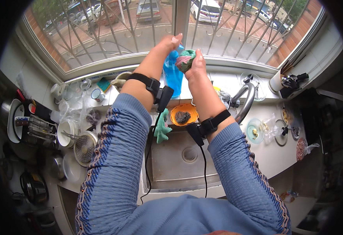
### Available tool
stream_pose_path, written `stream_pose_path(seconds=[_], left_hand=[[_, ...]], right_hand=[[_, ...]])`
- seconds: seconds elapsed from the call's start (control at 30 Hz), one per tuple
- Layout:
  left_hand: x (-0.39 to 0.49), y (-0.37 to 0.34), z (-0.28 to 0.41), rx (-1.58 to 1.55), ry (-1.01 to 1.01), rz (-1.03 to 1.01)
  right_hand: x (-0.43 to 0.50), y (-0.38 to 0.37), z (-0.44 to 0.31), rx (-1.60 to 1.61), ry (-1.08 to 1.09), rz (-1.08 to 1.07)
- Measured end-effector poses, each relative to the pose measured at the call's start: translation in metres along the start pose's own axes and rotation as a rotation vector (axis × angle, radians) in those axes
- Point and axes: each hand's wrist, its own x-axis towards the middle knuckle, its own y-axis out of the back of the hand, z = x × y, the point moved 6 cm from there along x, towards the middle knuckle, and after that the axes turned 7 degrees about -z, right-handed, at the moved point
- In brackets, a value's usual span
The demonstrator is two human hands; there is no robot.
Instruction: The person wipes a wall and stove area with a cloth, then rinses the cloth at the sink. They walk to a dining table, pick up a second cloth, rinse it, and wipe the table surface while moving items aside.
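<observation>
A pump bottle of clear blue plastic stands on the white tiled window ledge, with blue liquid inside. My left hand is over its pump head, and the blue nozzle shows beneath the palm, pointing right. The curl of those fingers is hidden. Just right of the nozzle, my right hand grips a bunched green and pink cloth, close beside the bottle.
Below my forearms lies a steel sink with a curved faucet at right. An orange basket holding a dark scouring pad and a green cloth sit at its back edge. Pots and a glass bowl flank it.
</observation>
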Motion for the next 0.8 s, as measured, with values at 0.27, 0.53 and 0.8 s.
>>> stream_pose_path(seconds=[0.27,0.53,0.8], left_hand=[[0.007,-0.016,-0.015,-0.033,-0.030,-0.055],[0.017,-0.015,-0.023,0.040,-0.078,0.126],[-0.089,0.008,0.013,-0.035,-0.230,0.717]], right_hand=[[0.023,-0.003,0.007,-0.054,0.088,-0.069],[-0.022,-0.004,0.004,-0.106,-0.020,-0.049],[-0.205,0.061,0.046,-0.444,-0.291,-0.390]])
